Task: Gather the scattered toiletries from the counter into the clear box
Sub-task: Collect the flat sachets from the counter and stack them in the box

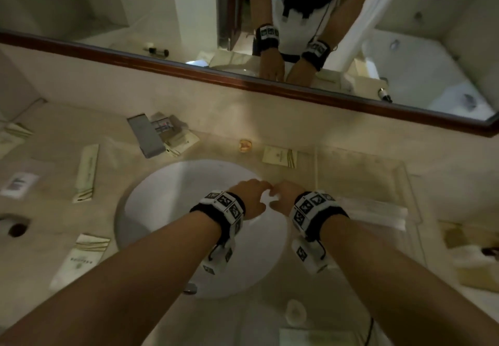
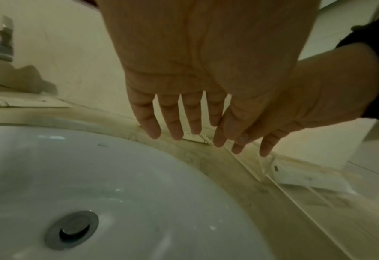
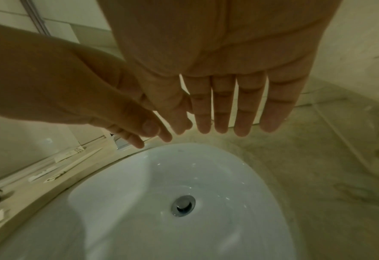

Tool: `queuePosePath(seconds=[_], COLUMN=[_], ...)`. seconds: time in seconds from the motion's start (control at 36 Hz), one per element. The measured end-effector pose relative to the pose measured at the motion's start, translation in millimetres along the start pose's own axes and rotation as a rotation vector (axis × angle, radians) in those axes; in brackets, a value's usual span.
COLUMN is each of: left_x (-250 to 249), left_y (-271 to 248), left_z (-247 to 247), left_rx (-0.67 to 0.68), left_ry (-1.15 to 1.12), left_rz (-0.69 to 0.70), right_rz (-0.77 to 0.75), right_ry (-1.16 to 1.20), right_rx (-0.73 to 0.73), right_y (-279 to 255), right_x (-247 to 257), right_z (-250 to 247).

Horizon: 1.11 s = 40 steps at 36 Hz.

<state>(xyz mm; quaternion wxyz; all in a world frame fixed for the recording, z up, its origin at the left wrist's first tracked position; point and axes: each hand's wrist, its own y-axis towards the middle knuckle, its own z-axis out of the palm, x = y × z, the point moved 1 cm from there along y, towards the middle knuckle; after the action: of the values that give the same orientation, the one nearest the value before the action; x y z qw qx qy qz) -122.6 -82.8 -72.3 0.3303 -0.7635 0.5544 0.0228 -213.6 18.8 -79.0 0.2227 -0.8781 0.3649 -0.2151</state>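
Observation:
Both of my hands hover side by side over the white sink (image 1: 167, 210), fingers straight and empty. The left hand (image 1: 256, 197) and right hand (image 1: 280, 196) nearly touch at the fingertips. From the left wrist, the left fingers (image 2: 175, 121) point toward the counter's back edge, with the right hand (image 2: 261, 126) beside them. The clear box (image 1: 405, 183) stands right of the sink, a white packet (image 2: 306, 179) inside it. Cream packets lie scattered: one behind the sink (image 1: 279, 156), a long one (image 1: 86, 173) and another (image 1: 89, 251) at the left.
A grey box (image 1: 145, 135) and more packets (image 1: 181, 140) lie at the back left, and a white sachet (image 1: 19, 185) at the far left. A small shell-shaped item (image 1: 245, 146) sits behind the sink. The faucet (image 1: 190, 289) is at the near edge. A mirror (image 1: 135, 8) runs along the back wall.

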Motion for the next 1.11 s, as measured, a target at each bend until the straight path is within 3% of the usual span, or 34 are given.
queuePosePath(seconds=[0.31, 0.47, 0.61, 0.78, 0.94, 1.11], left_x=[-31, -63, -103, -147, -157, -158], left_y=[-25, -50, -67, -80, -75, -74], left_z=[46, 66, 95, 132, 186, 205], left_rx=[0.072, 0.145, 0.148, 0.157, 0.109, 0.095], left_ry=[-0.007, 0.059, 0.157, 0.352, 0.28, 0.307], left_rz=[0.22, 0.259, 0.327, 0.3, 0.207, 0.081], right_rz=[0.153, 0.108, 0.17, 0.242, 0.288, 0.293], right_ry=[-0.039, 0.001, 0.013, 0.065, 0.088, 0.058], right_rx=[0.08, 0.111, 0.108, 0.049, -0.006, 0.015], right_y=[-72, -126, -160, -199, -224, -236], right_x=[-2, -28, -59, -109, -136, -144], right_z=[17, 36, 56, 69, 85, 105])
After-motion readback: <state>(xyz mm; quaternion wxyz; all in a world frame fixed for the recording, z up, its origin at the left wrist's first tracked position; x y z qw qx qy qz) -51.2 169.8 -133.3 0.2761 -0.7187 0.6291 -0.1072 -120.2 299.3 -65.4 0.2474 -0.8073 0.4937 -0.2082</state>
